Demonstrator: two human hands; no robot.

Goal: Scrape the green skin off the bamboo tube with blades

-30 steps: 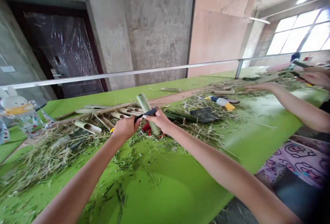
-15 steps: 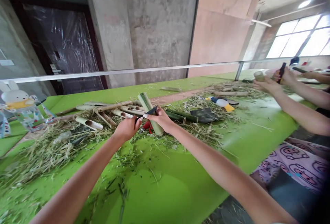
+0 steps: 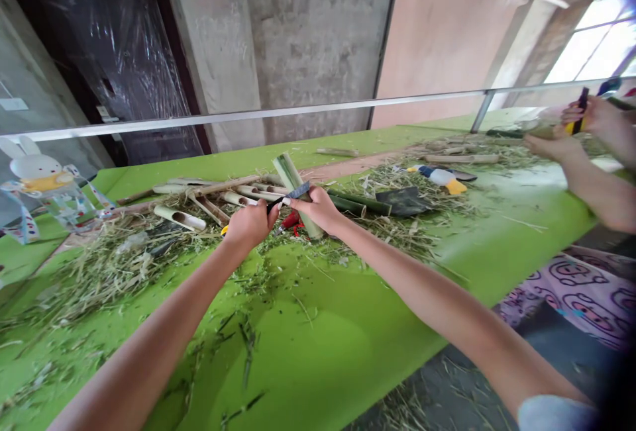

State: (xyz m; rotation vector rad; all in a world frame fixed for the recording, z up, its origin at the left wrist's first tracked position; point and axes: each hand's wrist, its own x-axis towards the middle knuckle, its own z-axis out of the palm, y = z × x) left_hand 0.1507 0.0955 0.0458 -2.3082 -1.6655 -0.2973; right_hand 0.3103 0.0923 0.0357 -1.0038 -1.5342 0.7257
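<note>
My left hand (image 3: 247, 224) is closed round the handle of a knife, whose yellow end sticks out behind the fist. The grey knife blade (image 3: 299, 190) lies across a pale green bamboo tube (image 3: 286, 171). My right hand (image 3: 320, 210) grips that tube, which leans with its upper end away from me; its thumb is close to the base of the blade. Just below the blade, a red-handled tool (image 3: 290, 220) lies among the shavings, partly hidden by my hands. Split bamboo pieces (image 3: 179, 217) and darker green tubes (image 3: 358, 206) lie behind and beside my hands.
Shavings (image 3: 114, 265) cover much of the green tabletop (image 3: 318, 345). A rabbit figure (image 3: 40, 176) stands at left; a blue, white and yellow object (image 3: 440, 178) lies right. A metal rail (image 3: 318, 108) crosses behind. A co-worker's hands (image 3: 561, 146) hold a tool and bamboo.
The view has tilted slightly down. The knife blade now shows more broadly across the bamboo tube, and the yellow handle end has come into sight. Both hands keep their grips.
</note>
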